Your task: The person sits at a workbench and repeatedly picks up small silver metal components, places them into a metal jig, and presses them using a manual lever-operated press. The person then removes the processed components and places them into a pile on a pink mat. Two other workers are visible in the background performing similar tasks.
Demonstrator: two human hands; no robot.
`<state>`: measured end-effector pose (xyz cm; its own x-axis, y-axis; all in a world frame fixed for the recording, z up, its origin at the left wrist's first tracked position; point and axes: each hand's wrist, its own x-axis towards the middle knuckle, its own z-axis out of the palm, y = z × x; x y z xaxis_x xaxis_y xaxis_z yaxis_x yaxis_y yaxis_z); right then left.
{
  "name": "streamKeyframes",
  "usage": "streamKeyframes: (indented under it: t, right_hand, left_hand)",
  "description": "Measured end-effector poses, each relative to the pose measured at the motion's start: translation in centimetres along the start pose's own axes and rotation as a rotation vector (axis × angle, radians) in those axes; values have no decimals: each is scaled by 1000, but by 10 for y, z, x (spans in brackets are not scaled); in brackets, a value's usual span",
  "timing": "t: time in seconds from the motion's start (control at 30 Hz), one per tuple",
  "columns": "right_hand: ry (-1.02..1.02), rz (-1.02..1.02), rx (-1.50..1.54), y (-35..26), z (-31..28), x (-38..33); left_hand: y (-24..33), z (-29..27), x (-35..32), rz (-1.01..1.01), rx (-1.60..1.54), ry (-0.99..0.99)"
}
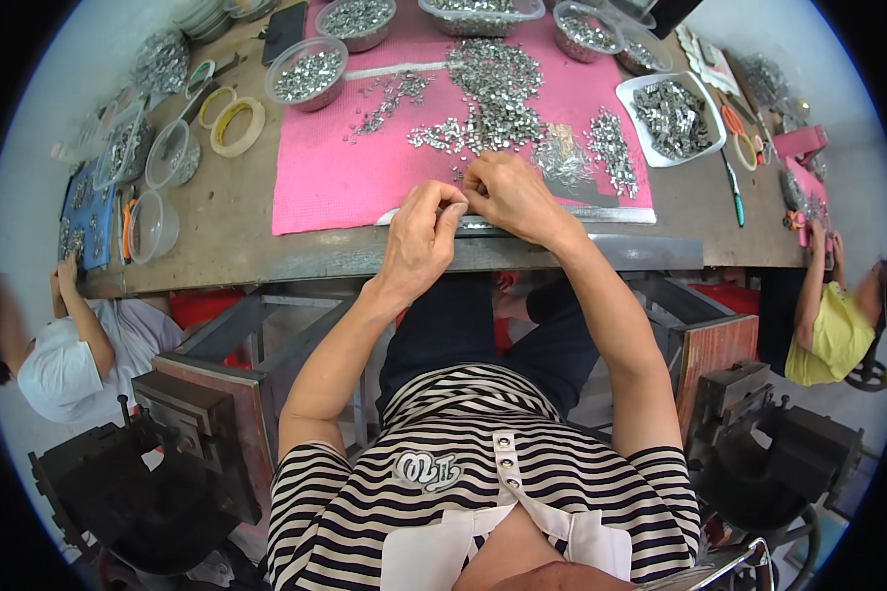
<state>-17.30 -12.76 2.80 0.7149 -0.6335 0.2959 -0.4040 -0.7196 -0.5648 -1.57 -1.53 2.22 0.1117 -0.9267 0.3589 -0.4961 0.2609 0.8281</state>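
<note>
Both my hands meet at the near edge of a pink mat (335, 187). My left hand (422, 234) is closed, thumb and forefinger pinched together. My right hand (512, 194) is closed too, its fingertips bent down beside the left ones. Whatever lies between the fingertips is too small or hidden to name. Below them a narrow metal strip (478, 226) runs along the table edge. Just beyond my hands spreads a heap of small silvery metal pieces (498, 89). Thin gold and silver bits (560, 156) lie to the right of it, next to a smaller scatter of pieces (611, 148).
Round plastic tubs (307, 74) of metal pieces line the far side. A white tray (695, 153) of darker metal parts stands right. Tape rolls (237, 128) lie left, a green-handled tool (738, 202) right. Co-workers sit at left (89, 335) and right (828, 335).
</note>
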Motion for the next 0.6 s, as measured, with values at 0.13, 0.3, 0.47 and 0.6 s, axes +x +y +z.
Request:
streamKeyframes:
  t: [0.13,0.3,0.47,0.6]
  right_hand:
    - [-57,56,6,-2,-5,6]
    - [-65,58,14,-1,-9,7]
    - [53,106,135,-1,-35,-18]
    - [142,109,143,-8,-46,-65]
  left_hand:
    - [5,5,2,47,-8,20]
    - [10,6,1,76,39,-4]
    - [11,24,1,217,43,-8]
    - [13,34,1,260,88,-26]
